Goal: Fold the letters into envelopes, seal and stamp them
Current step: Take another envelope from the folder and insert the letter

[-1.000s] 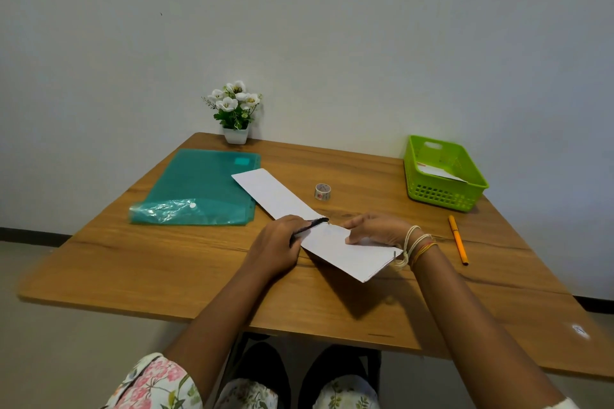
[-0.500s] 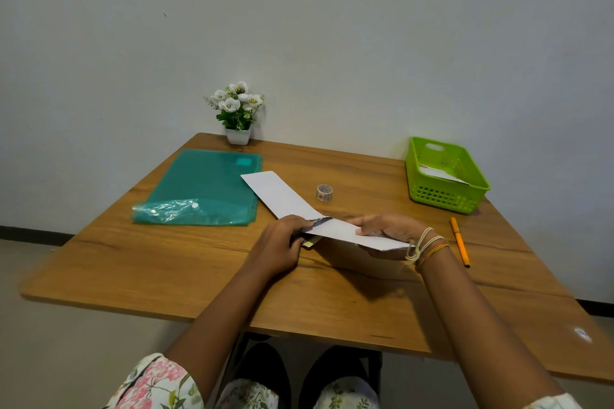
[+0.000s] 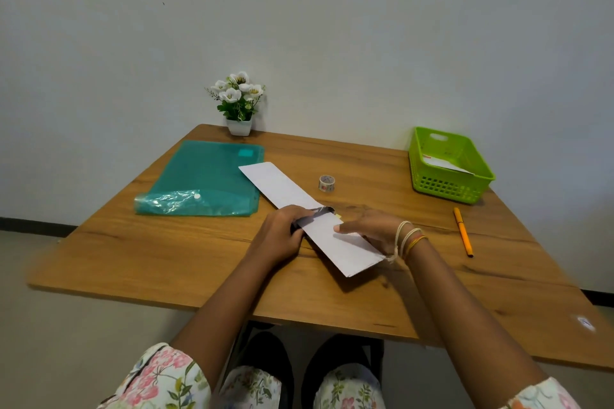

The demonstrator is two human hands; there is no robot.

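A long white folded letter [image 3: 279, 184] lies slanted on the wooden table [image 3: 166, 259], its near end going into the mouth of a white envelope [image 3: 339, 245]. The envelope's dark patterned lining shows at the opening. My left hand [image 3: 282, 232] is curled around the letter right at that opening. My right hand [image 3: 375, 229] holds the envelope from the right side, thumb on its upper face, fingers beneath. The envelope's near end is lifted slightly off the table.
A teal plastic folder [image 3: 206, 179] lies at the left. A small tape roll [image 3: 327, 183] stands behind the hands. At the right are a green basket [image 3: 448, 189] with an envelope inside and an orange pen [image 3: 462, 232]. A flower pot [image 3: 239, 126] stands at the back edge.
Half a second ago my right hand had tipped the envelope up nearly edge-on; now it is tilted back and its white face shows. My left hand stays at the opening.
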